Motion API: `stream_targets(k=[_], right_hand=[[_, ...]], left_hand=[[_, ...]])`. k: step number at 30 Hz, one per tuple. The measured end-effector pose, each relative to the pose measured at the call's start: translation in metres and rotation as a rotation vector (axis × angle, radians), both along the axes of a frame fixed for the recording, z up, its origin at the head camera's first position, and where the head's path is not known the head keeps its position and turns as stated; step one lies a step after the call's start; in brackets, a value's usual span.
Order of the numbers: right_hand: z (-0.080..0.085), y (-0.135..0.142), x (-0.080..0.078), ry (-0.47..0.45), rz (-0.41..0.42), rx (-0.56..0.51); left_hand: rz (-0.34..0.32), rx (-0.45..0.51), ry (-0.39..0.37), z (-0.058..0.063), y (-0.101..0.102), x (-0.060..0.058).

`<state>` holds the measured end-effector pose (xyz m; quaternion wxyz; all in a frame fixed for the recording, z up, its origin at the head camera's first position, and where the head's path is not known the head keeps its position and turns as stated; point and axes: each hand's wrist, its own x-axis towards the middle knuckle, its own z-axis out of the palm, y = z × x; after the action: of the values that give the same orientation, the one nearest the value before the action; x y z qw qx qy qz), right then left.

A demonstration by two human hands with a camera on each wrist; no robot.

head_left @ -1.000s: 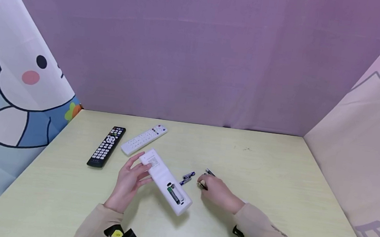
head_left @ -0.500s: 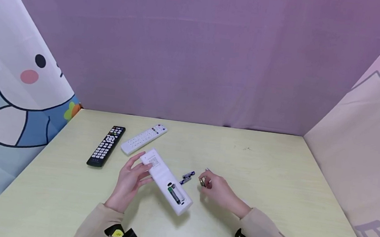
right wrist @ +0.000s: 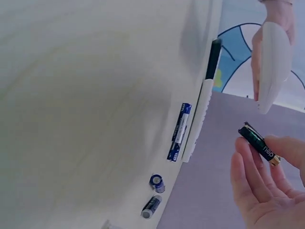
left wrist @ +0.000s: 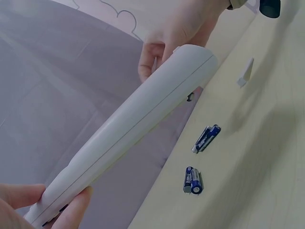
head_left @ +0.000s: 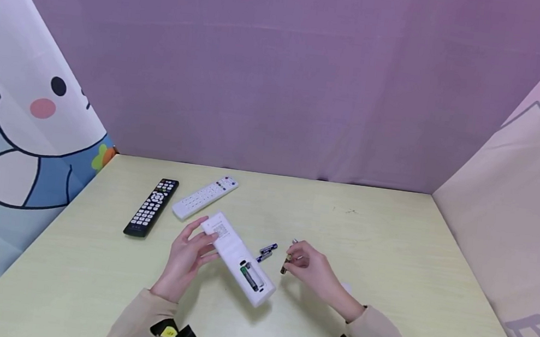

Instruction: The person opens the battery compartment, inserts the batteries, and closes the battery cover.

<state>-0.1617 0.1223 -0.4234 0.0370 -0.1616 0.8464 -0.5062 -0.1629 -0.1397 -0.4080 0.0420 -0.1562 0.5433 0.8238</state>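
Note:
My left hand (head_left: 185, 261) grips the far end of a white remote control (head_left: 234, 250), tilted above the table with its back up. Its battery compartment has no cover on, and one green-and-black battery (head_left: 250, 277) lies in it beside a bare slot. To the right, my right hand (head_left: 311, 269) pinches a dark green battery (right wrist: 257, 143) with a gold end between thumb and fingers, apart from the remote. Two blue batteries (head_left: 266, 251) lie on the table between the hands. Past the right fingers lie further batteries (right wrist: 152, 206), mostly hidden in the head view.
A black remote (head_left: 151, 208) and a second white remote (head_left: 205, 197) lie button side up at the back left. A small white piece (left wrist: 245, 74), like a battery cover, lies under the right wrist. Fabric walls (head_left: 279, 76) stand around the table (head_left: 392, 231).
My right hand has lifted the dark green battery slightly, drawn a little right and turned it more upright. The left hand and its remote have barely moved.

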Motion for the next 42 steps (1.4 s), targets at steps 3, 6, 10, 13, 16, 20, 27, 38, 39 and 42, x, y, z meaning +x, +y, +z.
stream_targets(k=[3,6,10,13,16,20,27,38,39,42], right_hand=[[0.001,0.001,0.003,0.002,-0.015,-0.037],[0.004,0.001,0.007,0.006,-0.029,-0.057],[0.009,0.001,0.013,-0.012,-0.04,-0.094],[0.011,0.001,0.017,-0.014,-0.054,-0.12],[0.014,0.0,0.022,0.018,-0.076,-0.114],[0.015,-0.002,0.03,0.099,-0.101,-0.081],[0.013,-0.009,0.04,0.466,-0.018,-0.094],[0.008,-0.015,0.034,0.89,0.15,-0.075],[0.008,-0.015,0.034,0.91,0.154,-0.071],[0.009,-0.016,0.033,0.941,0.161,-0.047]], left_hand=[[-0.002,0.004,0.005,0.0,0.0,0.0],[-0.002,0.007,0.015,0.0,0.001,0.0],[-0.005,0.004,0.024,0.0,0.002,0.0],[-0.002,-0.002,0.021,0.0,0.002,0.0],[0.006,0.002,0.011,0.0,0.003,-0.001],[0.005,0.001,0.01,0.0,0.003,-0.001],[0.001,-0.004,0.016,0.002,0.006,0.0],[-0.002,0.017,0.025,0.002,0.009,-0.001],[-0.001,0.018,0.027,0.002,0.01,-0.001],[-0.004,0.022,0.027,0.002,0.011,-0.001]])
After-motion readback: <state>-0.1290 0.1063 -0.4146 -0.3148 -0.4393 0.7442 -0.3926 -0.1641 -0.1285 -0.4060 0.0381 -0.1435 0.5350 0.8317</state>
